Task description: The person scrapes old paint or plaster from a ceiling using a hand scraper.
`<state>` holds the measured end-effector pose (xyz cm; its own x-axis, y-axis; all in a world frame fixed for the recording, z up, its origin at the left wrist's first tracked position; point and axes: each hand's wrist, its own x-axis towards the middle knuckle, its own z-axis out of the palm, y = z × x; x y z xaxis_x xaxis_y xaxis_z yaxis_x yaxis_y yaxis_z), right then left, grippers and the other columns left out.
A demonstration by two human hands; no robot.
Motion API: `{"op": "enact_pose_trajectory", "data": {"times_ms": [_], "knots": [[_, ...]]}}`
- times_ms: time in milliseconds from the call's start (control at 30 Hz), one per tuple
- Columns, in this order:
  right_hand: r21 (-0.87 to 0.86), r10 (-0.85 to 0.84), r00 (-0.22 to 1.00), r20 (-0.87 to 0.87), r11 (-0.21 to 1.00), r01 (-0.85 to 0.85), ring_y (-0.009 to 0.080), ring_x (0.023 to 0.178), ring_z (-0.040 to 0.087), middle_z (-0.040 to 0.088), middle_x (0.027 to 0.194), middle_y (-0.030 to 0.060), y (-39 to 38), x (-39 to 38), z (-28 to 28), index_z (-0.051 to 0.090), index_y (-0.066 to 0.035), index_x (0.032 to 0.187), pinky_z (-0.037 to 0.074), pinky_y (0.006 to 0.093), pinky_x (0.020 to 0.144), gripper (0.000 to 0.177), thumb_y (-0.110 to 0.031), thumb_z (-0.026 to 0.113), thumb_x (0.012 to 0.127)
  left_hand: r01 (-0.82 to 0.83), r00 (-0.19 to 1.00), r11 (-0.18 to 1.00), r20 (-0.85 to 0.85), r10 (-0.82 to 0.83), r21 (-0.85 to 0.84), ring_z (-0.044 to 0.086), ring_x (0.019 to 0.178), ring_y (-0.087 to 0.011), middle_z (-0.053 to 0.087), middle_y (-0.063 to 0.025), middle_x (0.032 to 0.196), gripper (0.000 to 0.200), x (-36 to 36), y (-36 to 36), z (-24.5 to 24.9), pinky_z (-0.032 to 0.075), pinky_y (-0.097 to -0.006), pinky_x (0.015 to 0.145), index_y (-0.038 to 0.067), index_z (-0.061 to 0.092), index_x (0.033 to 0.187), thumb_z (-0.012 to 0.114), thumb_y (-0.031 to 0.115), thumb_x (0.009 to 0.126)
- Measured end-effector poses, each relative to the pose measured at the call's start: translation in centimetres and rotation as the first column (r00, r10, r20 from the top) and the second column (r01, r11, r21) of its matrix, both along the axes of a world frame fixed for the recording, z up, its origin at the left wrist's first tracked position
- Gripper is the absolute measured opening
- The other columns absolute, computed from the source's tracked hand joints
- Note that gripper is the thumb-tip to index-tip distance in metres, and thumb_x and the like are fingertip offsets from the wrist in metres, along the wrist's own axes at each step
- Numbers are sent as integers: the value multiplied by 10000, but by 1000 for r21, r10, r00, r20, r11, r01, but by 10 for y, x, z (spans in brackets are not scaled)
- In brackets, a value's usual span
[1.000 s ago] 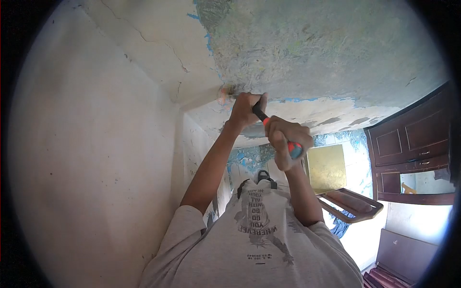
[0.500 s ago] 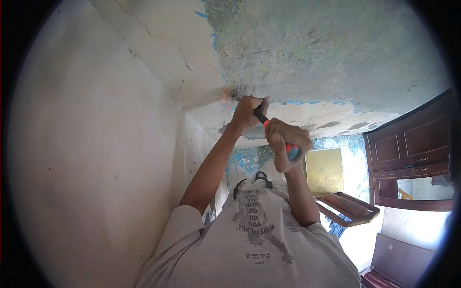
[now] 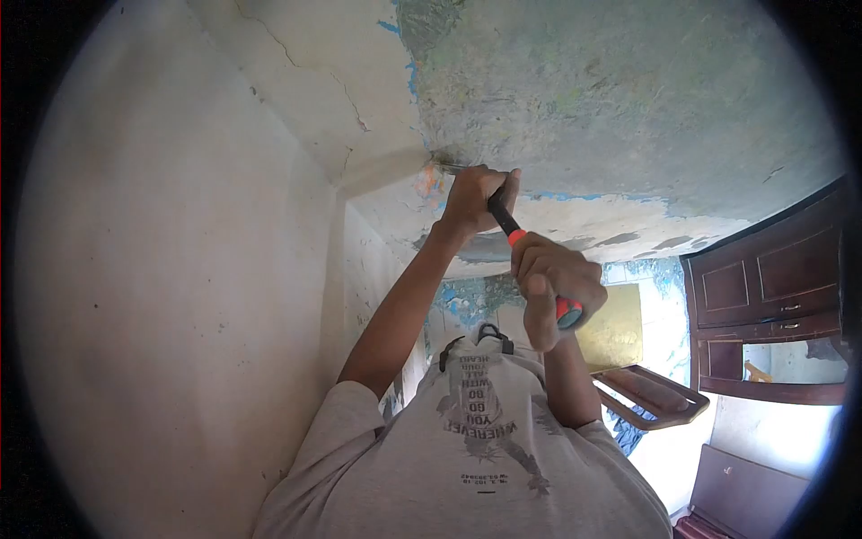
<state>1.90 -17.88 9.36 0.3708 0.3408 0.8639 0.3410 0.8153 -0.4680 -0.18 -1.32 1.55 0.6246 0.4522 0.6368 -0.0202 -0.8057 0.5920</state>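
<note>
My left hand [image 3: 474, 199] is closed around a thin metal chisel [image 3: 452, 168], and only its tip shows past the fingers. That tip meets the wall [image 3: 557, 99] at a chipped, orange-stained spot [image 3: 432, 180] by the edge of a plaster ledge. In my closed right hand [image 3: 561, 277] is a hammer [image 3: 505, 218] with a black shaft and a red and teal grip. Its shaft slants up to the left hand, whose thumb side hides the far end. Whether hammer and chisel touch cannot be seen.
A pale side wall [image 3: 180, 296] rises close on the left. To the right are a dark wooden cabinet [image 3: 763, 278], a yellowish board [image 3: 612, 328] and a brown wooden frame [image 3: 655, 395]. Blue paint flakes and a crack mark the plaster.
The right hand has moved down and right with the hammer, and more of the black shaft shows. My left hand sits slightly up and right in view, which has shifted a little too.
</note>
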Motion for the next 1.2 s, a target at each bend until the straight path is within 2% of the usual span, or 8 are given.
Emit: {"op": "enact_pose_trajectory", "data": {"times_ms": [200,300,400,533,733,867,967,1200], "knots": [[-189,-33,999,18,981,36,176,438,416,431,498,45,9,5,-22,417,5,539,426,351,477,356,17,504,884,10,988,980,-146,-40,-201,513,445,-380,490,-201,505,439,-9,3,-29,383,-434,455,8,524,534,649,167,924],[-102,-52,998,19,993,54,179,439,422,434,498,51,0,-2,-6,422,11,542,430,352,482,341,23,497,874,25,1000,999,14,-25,-32,493,434,-376,485,-204,500,433,-4,0,-13,370,-430,448,-4,540,546,645,168,929],[-56,20,1000,-9,998,-21,183,441,431,436,499,58,1,0,-8,423,14,553,436,349,483,352,3,511,894,-2,1000,1000,-13,2,-5,487,437,-375,485,-201,499,444,2,3,-11,368,-434,456,-4,543,547,644,185,935],[-235,-80,997,-12,969,75,190,441,442,440,500,59,16,8,-34,421,8,555,447,347,489,363,-11,529,902,9,995,989,-96,-23,-149,507,459,-387,488,-196,504,471,-5,9,-54,382,-444,480,5,520,531,636,201,943],[-105,15,1000,22,994,-13,182,444,452,436,497,50,0,0,-1,401,-10,539,447,333,487,358,12,523,875,-20,1000,1000,-7,20,-24,520,473,-389,491,-209,515,472,3,3,-9,374,-445,463,-6,531,544,629,215,949],[-166,5,1000,18,986,-2,164,439,432,437,496,51,15,18,-19,388,-19,527,430,331,471,330,69,477,833,6,981,978,-188,-46,-208,538,503,-394,507,-207,540,425,-2,10,-33,402,-434,484,1,551,571,631,199,939],[-194,-42,999,9,980,43,164,438,424,439,497,56,15,15,-18,389,-16,528,417,336,463,324,89,458,827,9,995,975,-97,-31,-223,539,498,-395,511,-211,542,429,-1,11,-56,398,-437,479,6,546,558,642,197,930],[-114,-3,999,-41,993,-1,182,435,432,434,488,60,6,13,-10,434,-3,532,413,325,463,344,7,488,872,-47,993,999,-108,45,-19,532,471,-387,516,-192,525,438,5,9,-21,399,-443,471,17,535,544,638,190,933]]}}
